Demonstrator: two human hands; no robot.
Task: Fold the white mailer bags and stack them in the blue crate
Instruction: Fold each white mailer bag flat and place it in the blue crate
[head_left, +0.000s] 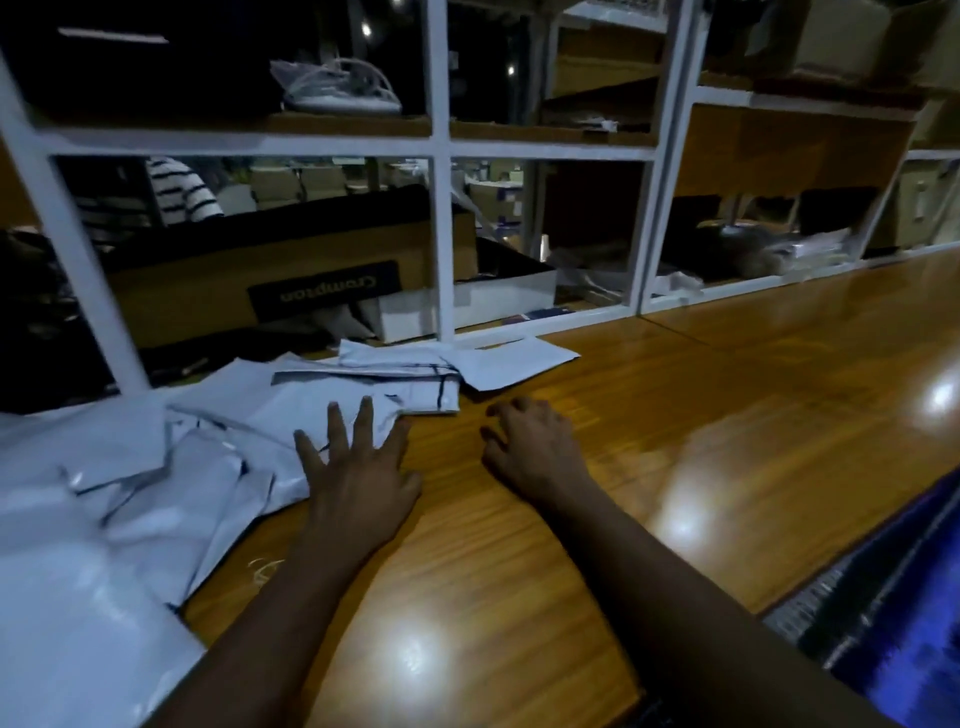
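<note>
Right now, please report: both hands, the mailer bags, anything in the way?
Left hand open, fingers spread over the mailer bags. Right hand loosely curled on the counter, holding nothing. Bags in loose pile; blue crate blurred at right. Nothing lies between.

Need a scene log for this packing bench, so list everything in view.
white mailer bags: loose pile, count unclear, white, table's left side
wooden table: one, glossy brown, across the foreground
blue crate: one, blue, lower right past the table edge, blurred
shelving frame: one, white, behind the table
Crompton cardboard box: one, brown, behind the frame, left
left hand: one, fingers spread, at the pile's edge
right hand: one, loosely curled, over bare table, holding nothing
</note>
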